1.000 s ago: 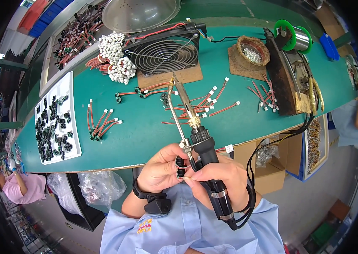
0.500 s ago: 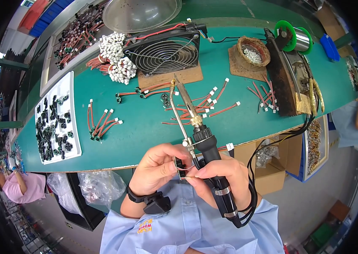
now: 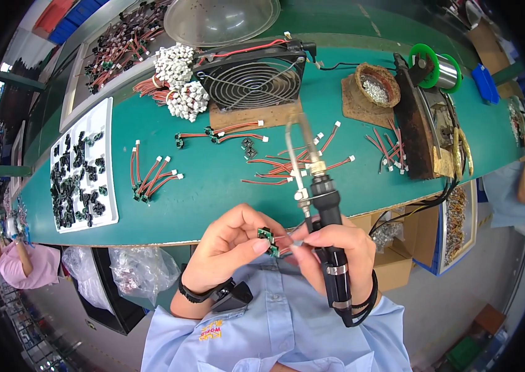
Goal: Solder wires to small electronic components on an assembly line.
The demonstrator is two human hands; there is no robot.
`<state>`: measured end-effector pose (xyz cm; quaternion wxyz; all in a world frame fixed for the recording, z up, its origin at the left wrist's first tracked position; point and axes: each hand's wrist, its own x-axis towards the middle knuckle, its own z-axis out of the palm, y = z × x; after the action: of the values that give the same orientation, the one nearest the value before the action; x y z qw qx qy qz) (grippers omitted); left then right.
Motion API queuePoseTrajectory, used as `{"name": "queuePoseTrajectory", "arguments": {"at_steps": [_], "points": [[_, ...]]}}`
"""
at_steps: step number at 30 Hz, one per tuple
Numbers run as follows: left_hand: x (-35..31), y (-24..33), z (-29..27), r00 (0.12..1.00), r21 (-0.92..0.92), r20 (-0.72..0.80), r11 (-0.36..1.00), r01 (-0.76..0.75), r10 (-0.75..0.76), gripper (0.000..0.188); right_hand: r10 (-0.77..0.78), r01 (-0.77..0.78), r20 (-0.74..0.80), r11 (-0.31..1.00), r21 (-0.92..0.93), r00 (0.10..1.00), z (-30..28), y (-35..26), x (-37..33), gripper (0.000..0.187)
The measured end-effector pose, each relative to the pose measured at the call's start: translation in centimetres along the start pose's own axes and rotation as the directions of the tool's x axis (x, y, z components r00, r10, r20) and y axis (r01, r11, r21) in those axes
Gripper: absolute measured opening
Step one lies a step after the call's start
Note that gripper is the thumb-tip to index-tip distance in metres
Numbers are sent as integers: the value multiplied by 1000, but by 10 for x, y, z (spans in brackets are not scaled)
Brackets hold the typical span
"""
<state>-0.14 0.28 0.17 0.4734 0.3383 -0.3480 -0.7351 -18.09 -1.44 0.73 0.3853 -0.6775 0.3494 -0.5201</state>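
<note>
Close to my chest, my left hand (image 3: 225, 245) is closed with its fingertips on a small green circuit board (image 3: 266, 235). My right hand (image 3: 352, 248) is wrapped around a black soldering iron (image 3: 325, 201), which has a thin metal feed tube (image 3: 297, 186) clamped alongside. The iron points away from me, and its tip is smeared by motion above the bench. Thin wires (image 3: 285, 250) run from the board to the right hand's fingertips, which seem to pinch them. Where the wires meet the board is too small to make out.
Red-and-black wires with white plugs (image 3: 275, 167) lie across the green bench (image 3: 213, 180). A white tray (image 3: 106, 186) of black parts stands left. Behind are a black fan (image 3: 253, 77), bundled white connectors (image 3: 186, 99), a solder-scrap bowl (image 3: 358, 80) and a solder wire spool (image 3: 443, 73).
The board has turned in my left fingers and shows more of its green face. The soldering iron has shifted right and tilted in my right hand. The whole view has shifted slightly.
</note>
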Motion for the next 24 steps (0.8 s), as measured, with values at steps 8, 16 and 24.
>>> {"name": "queuePoseTrajectory", "arguments": {"at_steps": [8,16,24], "points": [[12,-6,-3,966,-61,-248,994,-95,77,10,-142,86,-148,940,-331,979,-15,11,-3,41],[17,-14,-13,881,191,-399,963,-190,254,5,-121,178,176,918,-354,977,-37,15,-33,47],[19,-17,-14,871,215,-388,948,-234,303,5,-55,125,226,943,-308,972,-32,11,-34,43]]}}
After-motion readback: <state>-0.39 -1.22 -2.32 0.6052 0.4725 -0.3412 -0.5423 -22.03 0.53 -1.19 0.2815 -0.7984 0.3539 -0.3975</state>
